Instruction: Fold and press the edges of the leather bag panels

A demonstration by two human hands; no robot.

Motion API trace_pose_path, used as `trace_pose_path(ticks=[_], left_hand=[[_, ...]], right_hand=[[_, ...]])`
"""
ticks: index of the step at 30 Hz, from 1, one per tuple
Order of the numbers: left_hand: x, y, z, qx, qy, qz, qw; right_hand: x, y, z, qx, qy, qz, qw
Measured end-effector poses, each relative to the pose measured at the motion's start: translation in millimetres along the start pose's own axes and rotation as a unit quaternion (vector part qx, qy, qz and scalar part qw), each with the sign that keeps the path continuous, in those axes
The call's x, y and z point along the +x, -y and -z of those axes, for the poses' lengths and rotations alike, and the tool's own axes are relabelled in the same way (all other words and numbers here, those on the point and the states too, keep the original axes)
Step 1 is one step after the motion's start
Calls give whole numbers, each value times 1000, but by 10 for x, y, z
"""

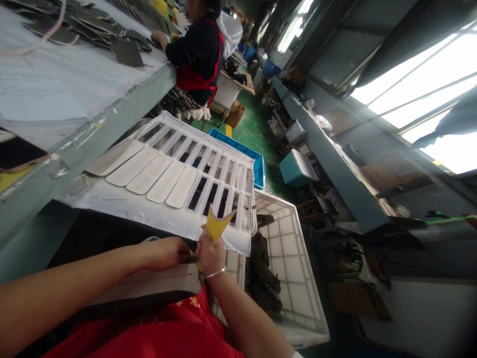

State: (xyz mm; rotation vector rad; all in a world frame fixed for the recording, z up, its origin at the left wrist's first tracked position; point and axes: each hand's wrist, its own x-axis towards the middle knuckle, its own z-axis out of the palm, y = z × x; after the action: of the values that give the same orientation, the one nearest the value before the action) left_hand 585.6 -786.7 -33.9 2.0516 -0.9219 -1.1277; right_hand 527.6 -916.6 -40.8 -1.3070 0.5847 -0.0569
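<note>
Upright in my right hand [211, 252] is a yellow flat tool [216, 226] with a forked, curved end; the fingers are wrapped round it. My left hand [167, 252] lies beside it, fingers curled together at the edge of a pale, flat-sided item [164, 281] over my lap. A dark edge shows at its fingertips, but what they pinch is mostly hidden. Beyond both hands a white slotted rack [164, 219] slopes up. Several pale flat pieces with rounded ends [160, 181] lie side by side across it.
A white crate [290, 248] with dark rolled pieces [263, 273] stands right of the rack, a blue crate [259, 169] behind. On the left table [112, 119] lie many dark flat pieces [89, 25]. A co-worker in a red apron [197, 74] works at its far end.
</note>
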Motion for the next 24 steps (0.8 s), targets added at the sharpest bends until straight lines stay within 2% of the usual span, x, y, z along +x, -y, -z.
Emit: trace_pose_path(ticks=[2,6,12,19,24], left_hand=[[-23,15,-19,-3,-5,-2,1000],[-55,37,-33,-10,-8,-5,1000],[-47,29,-11,-5,-8,14,1000],[15,77,5,-29,16,13,999],[39,9,43,-41,32,10,999]], right_hand=[[93,68,24,75,-14,-33,997],[163,178,-11,119,-24,13,993],[144,130,-108,107,2,-22,994],[238,115,16,152,43,-51,986],[241,48,27,143,68,-51,986]])
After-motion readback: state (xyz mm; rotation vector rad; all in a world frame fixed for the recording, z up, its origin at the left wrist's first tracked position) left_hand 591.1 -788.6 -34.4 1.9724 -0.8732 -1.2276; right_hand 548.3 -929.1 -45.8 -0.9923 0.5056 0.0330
